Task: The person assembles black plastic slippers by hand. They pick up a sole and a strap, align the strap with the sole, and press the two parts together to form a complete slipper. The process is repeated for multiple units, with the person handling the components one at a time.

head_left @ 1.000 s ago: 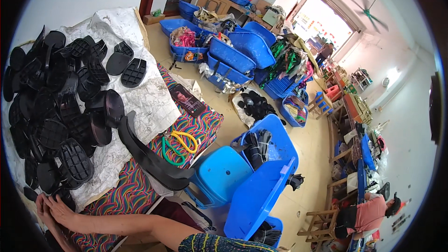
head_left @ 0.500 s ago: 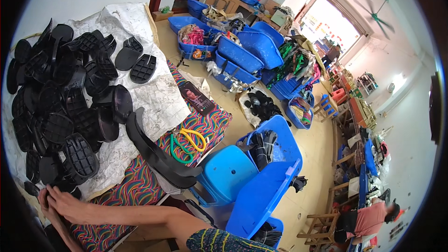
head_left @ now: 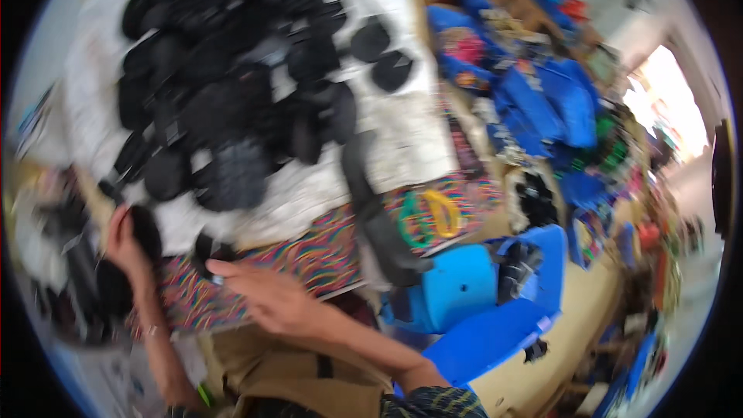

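Observation:
My left hand (head_left: 129, 248) is closed around a black shoe sole (head_left: 145, 231) at the front left edge of the table. To its right, my right hand (head_left: 271, 299) pinches a smaller curved black shoe part (head_left: 206, 251), with something pale at the fingertips. Motion blur hides the finer shape of both pieces. Beyond the hands, a big heap of black soles (head_left: 224, 108) lies on a crumpled white sheet (head_left: 395, 139). A long black curved strip (head_left: 368, 201) rests over the table's front edge, right of the heap.
Green handles (head_left: 410, 220) and yellow handles (head_left: 443, 213) lie on the colourful patterned cloth (head_left: 309, 263). A blue stool (head_left: 460, 282) and blue tubs (head_left: 495, 333) stand right of the table. Dark items crowd the left edge (head_left: 73, 263). More loaded blue tubs (head_left: 534, 101) stand farther back.
The view has swung left, so the heap now sits nearer the middle. My hands, close together before, are now apart, each with a black piece.

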Available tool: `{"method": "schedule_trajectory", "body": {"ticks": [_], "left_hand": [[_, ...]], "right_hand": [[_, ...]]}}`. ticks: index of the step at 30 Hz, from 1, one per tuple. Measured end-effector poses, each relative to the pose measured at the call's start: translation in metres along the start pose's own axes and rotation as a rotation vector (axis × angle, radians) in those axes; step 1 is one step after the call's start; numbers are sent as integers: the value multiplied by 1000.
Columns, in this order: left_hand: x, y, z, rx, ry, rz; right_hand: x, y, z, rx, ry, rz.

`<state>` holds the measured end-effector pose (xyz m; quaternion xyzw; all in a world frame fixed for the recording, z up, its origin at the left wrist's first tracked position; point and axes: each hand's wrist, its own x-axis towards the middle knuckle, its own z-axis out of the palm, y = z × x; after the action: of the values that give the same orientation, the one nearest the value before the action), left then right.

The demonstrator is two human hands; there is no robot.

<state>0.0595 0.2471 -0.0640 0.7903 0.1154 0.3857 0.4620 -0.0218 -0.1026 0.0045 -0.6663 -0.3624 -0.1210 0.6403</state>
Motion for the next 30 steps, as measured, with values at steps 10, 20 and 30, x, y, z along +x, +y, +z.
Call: {"method": "schedule_trajectory", "body": {"ticks": [10, 20, 30], "left_hand": [[-62, 102, 11, -105, -164, 57], [-133, 174, 45, -226, -465, -6], [-142, 200, 80, -398, -618, 0]], "right_hand": [[-41, 19, -22, -277, -398, 169], [-23, -7, -75, -630, 106, 240], [-24, 35, -124, -1116, 279, 573]]}}
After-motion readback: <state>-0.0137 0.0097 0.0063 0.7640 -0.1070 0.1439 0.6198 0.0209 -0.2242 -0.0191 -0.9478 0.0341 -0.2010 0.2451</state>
